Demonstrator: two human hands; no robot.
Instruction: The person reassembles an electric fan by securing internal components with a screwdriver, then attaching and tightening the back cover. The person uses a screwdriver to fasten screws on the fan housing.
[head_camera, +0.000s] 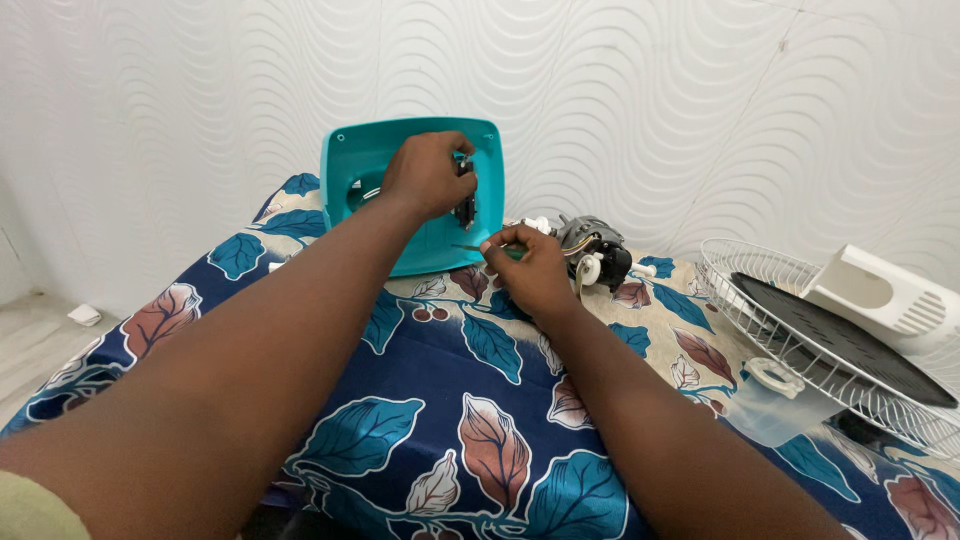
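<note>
Teal fan housing (400, 170) stands at twelve o'clock; left hand (428, 175) pinches a dark part (466, 205) against it, right hand (530, 270) grips what's probably a screwdriver (470, 247). Best kept square-on.

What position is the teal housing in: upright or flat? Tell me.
Upright: the teal fan housing stands on its edge on the table, steadied by the left hand.

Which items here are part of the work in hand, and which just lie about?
In hand: teal housing, small dark part in left hand, thin tool in right hand.
Lying about: motor, wire grille, white cover.
</note>
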